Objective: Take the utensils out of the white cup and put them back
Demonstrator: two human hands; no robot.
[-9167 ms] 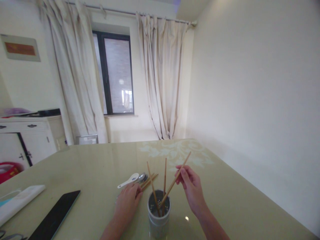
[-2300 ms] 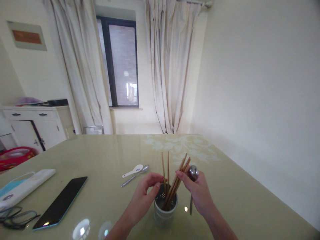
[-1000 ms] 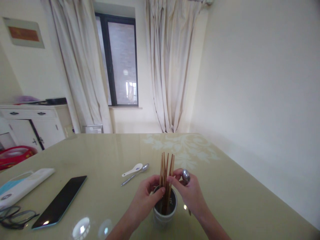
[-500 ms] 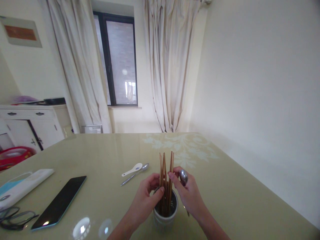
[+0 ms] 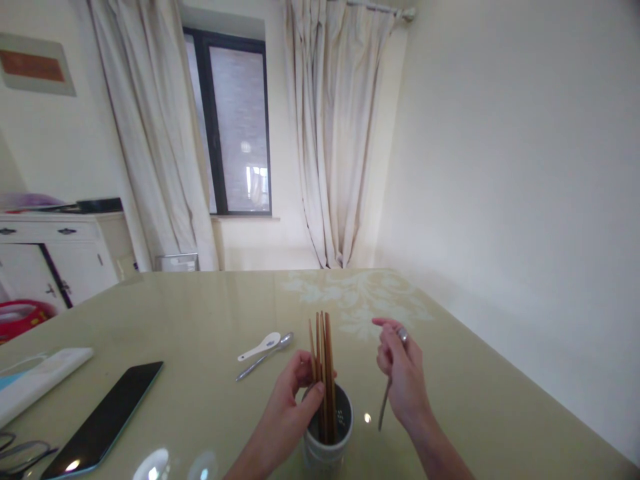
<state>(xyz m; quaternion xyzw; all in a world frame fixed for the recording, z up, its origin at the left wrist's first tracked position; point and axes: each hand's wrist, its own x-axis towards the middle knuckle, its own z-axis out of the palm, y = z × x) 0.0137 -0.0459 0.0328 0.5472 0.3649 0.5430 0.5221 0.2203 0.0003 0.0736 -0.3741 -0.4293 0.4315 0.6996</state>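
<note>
Several brown wooden chopsticks (image 5: 327,373) stand upright in a pale cylindrical holder (image 5: 327,457) at the near middle of the table. My left hand (image 5: 295,407) is closed around the chopsticks just above the holder's rim, thumb in front. To the right of the holder, my right hand (image 5: 403,373) is raised over the table, gripping a metal spoon (image 5: 383,403); its bowl shows by the knuckles and its handle points down. Left of my left hand, a white soup spoon (image 5: 261,347) lies beside another metal spoon (image 5: 265,357).
A black phone-like slab (image 5: 105,417), a white box-like object (image 5: 45,380) and dark-framed glasses (image 5: 25,453) lie on the left of the glossy table (image 5: 200,313). A wall (image 5: 525,233) runs along the right side. Curtains (image 5: 340,133) hang behind.
My right hand has moved away from the chopsticks to the right, still holding the spoon. The chopsticks are gathered closer together in my left hand.
</note>
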